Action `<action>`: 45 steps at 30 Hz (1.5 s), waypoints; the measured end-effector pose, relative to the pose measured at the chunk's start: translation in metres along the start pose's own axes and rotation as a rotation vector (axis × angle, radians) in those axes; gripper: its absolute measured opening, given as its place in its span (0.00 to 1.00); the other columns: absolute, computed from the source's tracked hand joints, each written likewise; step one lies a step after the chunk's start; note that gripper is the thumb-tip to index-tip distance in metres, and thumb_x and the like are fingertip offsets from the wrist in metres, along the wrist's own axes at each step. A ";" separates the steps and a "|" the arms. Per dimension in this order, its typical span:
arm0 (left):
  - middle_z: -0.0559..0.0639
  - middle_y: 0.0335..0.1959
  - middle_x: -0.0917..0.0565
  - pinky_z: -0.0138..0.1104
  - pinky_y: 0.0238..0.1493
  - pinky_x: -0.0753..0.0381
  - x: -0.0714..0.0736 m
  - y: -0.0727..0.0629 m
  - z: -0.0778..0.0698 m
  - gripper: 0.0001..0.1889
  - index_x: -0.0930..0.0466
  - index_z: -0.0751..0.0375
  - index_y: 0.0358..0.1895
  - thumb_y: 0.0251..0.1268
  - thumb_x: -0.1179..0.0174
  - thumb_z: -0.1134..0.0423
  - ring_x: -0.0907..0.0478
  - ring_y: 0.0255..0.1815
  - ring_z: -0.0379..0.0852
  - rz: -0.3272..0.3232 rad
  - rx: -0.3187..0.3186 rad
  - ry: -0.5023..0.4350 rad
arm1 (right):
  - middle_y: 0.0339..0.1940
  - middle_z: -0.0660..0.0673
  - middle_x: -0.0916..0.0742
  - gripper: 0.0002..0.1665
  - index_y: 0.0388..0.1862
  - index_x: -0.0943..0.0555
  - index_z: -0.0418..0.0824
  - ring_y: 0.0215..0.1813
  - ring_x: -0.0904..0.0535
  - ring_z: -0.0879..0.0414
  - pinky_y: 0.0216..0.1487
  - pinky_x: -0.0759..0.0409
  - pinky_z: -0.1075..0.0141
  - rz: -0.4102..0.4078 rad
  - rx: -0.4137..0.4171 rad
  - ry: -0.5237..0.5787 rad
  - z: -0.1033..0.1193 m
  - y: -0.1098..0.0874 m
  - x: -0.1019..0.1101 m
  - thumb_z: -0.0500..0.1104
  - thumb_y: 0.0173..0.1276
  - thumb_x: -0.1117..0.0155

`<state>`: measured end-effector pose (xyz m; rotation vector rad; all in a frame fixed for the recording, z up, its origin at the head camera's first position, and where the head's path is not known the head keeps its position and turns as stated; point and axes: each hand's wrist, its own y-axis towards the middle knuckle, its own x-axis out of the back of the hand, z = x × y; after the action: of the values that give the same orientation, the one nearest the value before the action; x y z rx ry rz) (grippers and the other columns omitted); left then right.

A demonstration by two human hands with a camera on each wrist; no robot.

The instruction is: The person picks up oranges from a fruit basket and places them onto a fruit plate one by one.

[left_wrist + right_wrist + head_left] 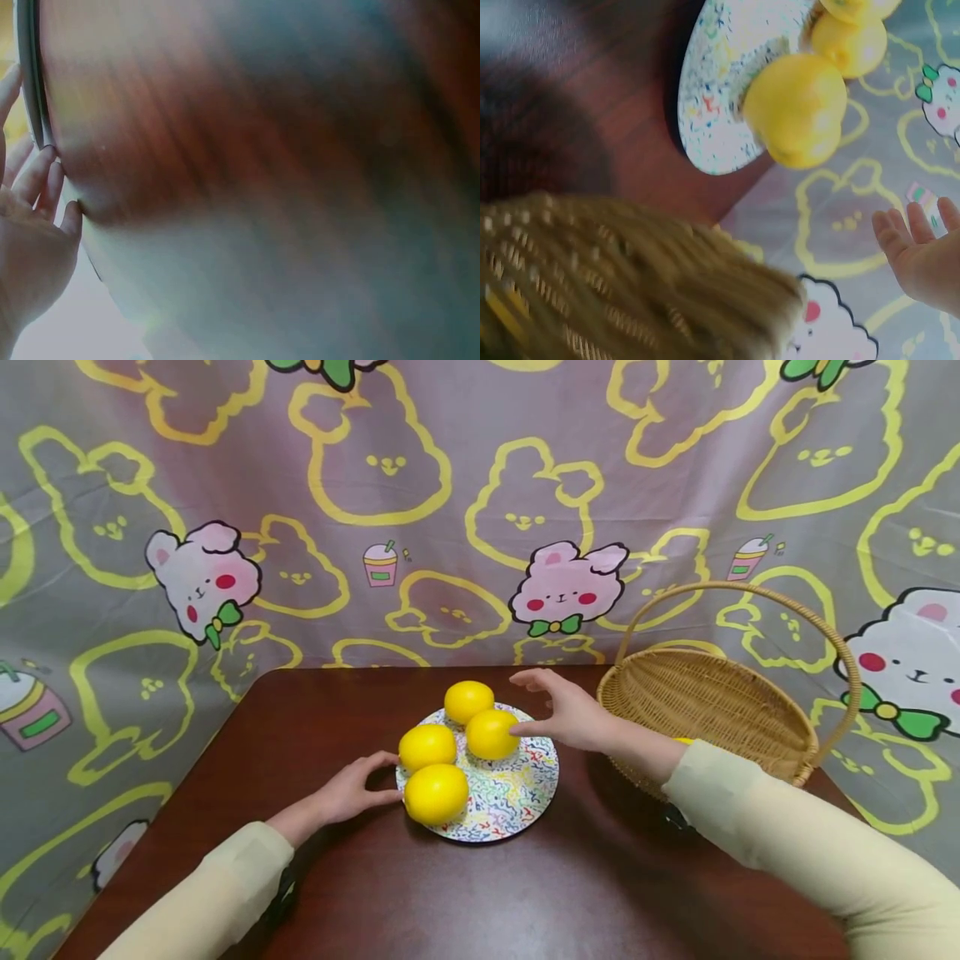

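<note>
Several yellow lemons rest on a round plate (517, 793) with a multicoloured squiggle pattern. My left hand (348, 789) is at the plate's left side, its thumb tip right by the front lemon (436, 794) and its fingers beside the left lemon (427, 747). Its fingertips meet the plate's rim (31, 82) in the left wrist view. Over the plate's right side hovers my right hand (572, 710), thumb and fingers spread apart. Its thumb tip overlaps the edge of the right lemon (492, 734) in the head view. Behind that one sits the back lemon (468, 702).
A wicker basket (705, 702) with a tall handle (840, 652) stands on the right, partly behind my right forearm. A bit of yellow shows through its weave in the right wrist view. The dark wooden table (337, 877) ends at a patterned cloth (450, 435) at the back.
</note>
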<state>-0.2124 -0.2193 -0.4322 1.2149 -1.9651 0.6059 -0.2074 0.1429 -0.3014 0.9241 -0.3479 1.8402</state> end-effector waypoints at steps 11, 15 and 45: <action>0.56 0.60 0.24 0.55 0.63 0.35 0.002 0.000 -0.002 0.31 0.27 0.60 0.61 0.60 0.34 0.44 0.30 0.63 0.58 -0.003 -0.026 0.023 | 0.65 0.40 0.25 0.42 0.67 0.32 0.37 0.66 0.33 0.44 0.63 0.32 0.48 -0.045 0.006 0.014 -0.006 -0.011 0.049 0.43 0.57 0.23; 0.56 0.60 0.24 0.54 0.63 0.35 0.002 0.000 -0.002 0.31 0.27 0.60 0.61 0.59 0.34 0.44 0.31 0.63 0.58 -0.001 -0.026 0.020 | 0.65 0.40 0.26 0.40 0.67 0.32 0.37 0.67 0.33 0.44 0.62 0.32 0.47 -0.033 0.020 -0.006 -0.010 -0.020 0.067 0.42 0.58 0.25; 0.55 0.61 0.25 0.54 0.65 0.37 0.002 0.000 -0.005 0.32 0.28 0.57 0.62 0.58 0.33 0.44 0.32 0.64 0.57 0.011 0.048 0.009 | 0.62 0.34 0.23 0.41 0.68 0.33 0.34 0.62 0.29 0.41 0.54 0.31 0.76 -0.074 -0.005 -0.183 -0.070 -0.069 0.136 0.40 0.59 0.25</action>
<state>-0.2113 -0.2165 -0.4280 1.2282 -1.9610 0.6664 -0.2050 0.3059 -0.2607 1.0904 -0.4250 1.6911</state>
